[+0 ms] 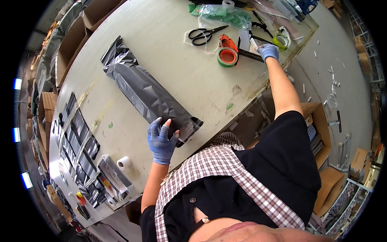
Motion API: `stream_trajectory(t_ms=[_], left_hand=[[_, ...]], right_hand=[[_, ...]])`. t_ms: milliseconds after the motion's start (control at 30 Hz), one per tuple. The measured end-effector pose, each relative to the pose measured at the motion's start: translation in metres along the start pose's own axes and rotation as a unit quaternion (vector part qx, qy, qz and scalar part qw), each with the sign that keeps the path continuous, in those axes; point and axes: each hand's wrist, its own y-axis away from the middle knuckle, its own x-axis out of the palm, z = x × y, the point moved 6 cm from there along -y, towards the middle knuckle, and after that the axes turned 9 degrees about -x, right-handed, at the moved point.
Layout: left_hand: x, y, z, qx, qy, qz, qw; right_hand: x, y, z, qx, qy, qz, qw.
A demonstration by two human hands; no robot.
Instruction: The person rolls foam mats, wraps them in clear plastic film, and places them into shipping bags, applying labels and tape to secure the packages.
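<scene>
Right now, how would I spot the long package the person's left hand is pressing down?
Start at the big pale table and look to its near edge, where the left hand in a blue glove rests. Under it lies a long grey plastic bag, stretching diagonally away across the tabletop. It is the only large wrapped bundle out in the open; the scissors and tape dispenser sit farther off by the right hand.

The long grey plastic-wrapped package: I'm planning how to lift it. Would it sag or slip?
The grey package looks long and straight, so probably fairly stiff. Its glossy, wrinkled film is likely slippery; the left hand presses one end.
</scene>
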Motion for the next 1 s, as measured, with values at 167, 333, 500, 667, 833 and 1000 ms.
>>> stream_trajectory(t_ms=[167, 333, 500, 667, 833, 1000], left_hand=[[-0.009, 0.004, -0.008, 0.069, -0.059, -0.030, 0.995], [0.002, 0.012, 0.002, 0.049, -0.081, 0.039, 0.995], [-0.012, 0.004, 0.009, 0.012, -0.032, 0.023, 0.999], [-0.009, 0.008, 0.007, 0.055, -0.107, -0.015, 0.993], [-0.023, 0.001, 0.009, -0.038, 0.051, -0.063, 0.996], [-0.031, -0.011, -0.003, -0.019, 0.051, -0.076, 0.996]], right_hand=[[-0.029, 0.057, 0.057, -0.177, -0.178, -0.195, 0.948], [-0.030, 0.283, 0.180, -0.615, -0.208, -0.197, 0.734], [0.028, 0.390, 0.209, -0.715, -0.219, -0.070, 0.660], [0.037, 0.403, 0.205, -0.707, -0.178, -0.106, 0.676], [0.043, 0.412, 0.217, -0.700, -0.136, -0.136, 0.688], [0.069, 0.413, 0.240, -0.607, -0.099, -0.193, 0.765]])
